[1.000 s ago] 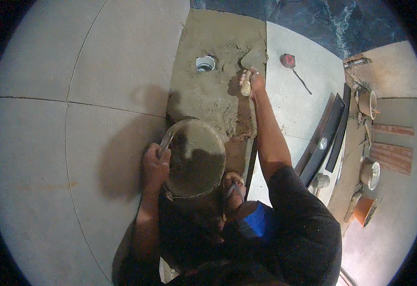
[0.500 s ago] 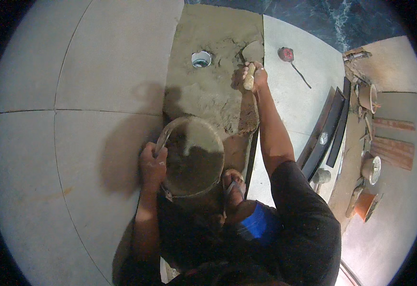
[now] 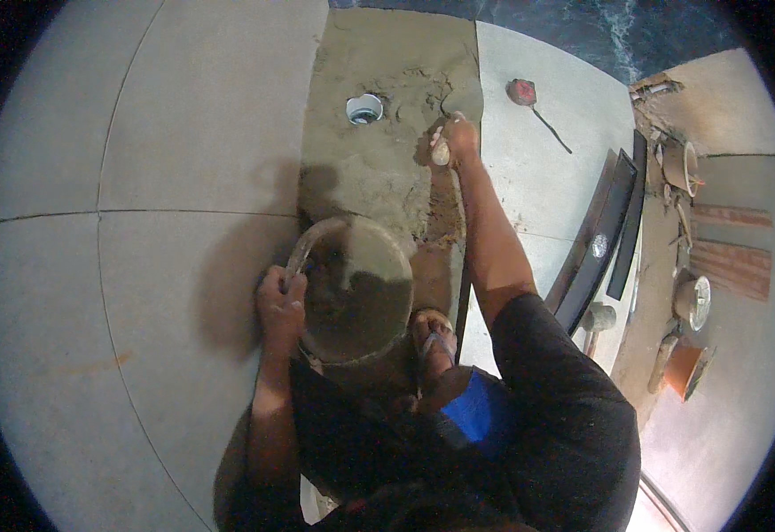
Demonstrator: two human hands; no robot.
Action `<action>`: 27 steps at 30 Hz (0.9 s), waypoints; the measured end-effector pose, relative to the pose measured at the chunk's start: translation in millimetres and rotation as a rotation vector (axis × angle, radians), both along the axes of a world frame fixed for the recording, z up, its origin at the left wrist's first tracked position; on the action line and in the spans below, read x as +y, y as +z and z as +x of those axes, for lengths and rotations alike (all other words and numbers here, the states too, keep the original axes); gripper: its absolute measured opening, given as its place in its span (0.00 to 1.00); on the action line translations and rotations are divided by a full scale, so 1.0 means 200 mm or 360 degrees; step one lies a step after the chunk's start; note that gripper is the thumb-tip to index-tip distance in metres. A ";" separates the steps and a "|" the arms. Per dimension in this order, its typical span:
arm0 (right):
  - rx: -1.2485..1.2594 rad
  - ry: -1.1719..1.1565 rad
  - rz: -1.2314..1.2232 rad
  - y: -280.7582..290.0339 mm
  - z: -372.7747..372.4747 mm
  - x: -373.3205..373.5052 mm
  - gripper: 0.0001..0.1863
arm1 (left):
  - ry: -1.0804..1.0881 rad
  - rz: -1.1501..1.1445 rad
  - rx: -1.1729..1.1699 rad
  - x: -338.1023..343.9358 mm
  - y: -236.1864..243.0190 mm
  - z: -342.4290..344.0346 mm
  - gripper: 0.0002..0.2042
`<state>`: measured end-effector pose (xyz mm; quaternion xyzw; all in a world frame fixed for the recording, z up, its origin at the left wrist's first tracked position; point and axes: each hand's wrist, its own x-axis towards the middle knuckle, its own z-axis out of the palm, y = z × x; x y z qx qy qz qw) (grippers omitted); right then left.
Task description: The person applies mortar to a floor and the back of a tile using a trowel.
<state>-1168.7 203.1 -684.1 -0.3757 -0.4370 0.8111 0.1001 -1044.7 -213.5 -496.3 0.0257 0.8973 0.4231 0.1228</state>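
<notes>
Floor tiles (image 3: pixel 192 275): broad flat span, bordering the mortar bed at nine o'clock.
Mortar bed (image 3: pixel 365 182): strip between straight tile edges, running toward twelve o'clock from the bucket.
Bucket (image 3: pixel 410 275): mouth up, at three o'clock from the left hand (image 3: pixel 281 306), whose fingers grasp its ten-o'clock side.
Trowel (image 3: pixel 441 153): handle clenched in the right hand's (image 3: pixel 458 137) fingers, one o'clock from the bucket.

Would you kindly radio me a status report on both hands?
Left hand holding bucket. Right hand gripping trowel handle at the mortar. White pipe opening in mortar, left of the right hand.
</notes>
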 end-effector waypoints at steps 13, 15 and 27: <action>-0.0060 -0.0038 -0.0054 0.13 0.21 -0.23 0.16 | 0.0009 0.0026 0.0008 -0.01 0.00 0.00 0.10; -0.0054 -0.0016 0.0015 0.13 0.19 -0.23 0.16 | 0.0016 -0.0028 -0.0028 -0.02 -0.01 0.01 0.10; 0.0082 0.0017 0.0506 -0.05 -0.16 -0.06 0.15 | 0.0076 0.0030 0.0005 0.01 0.04 0.00 0.09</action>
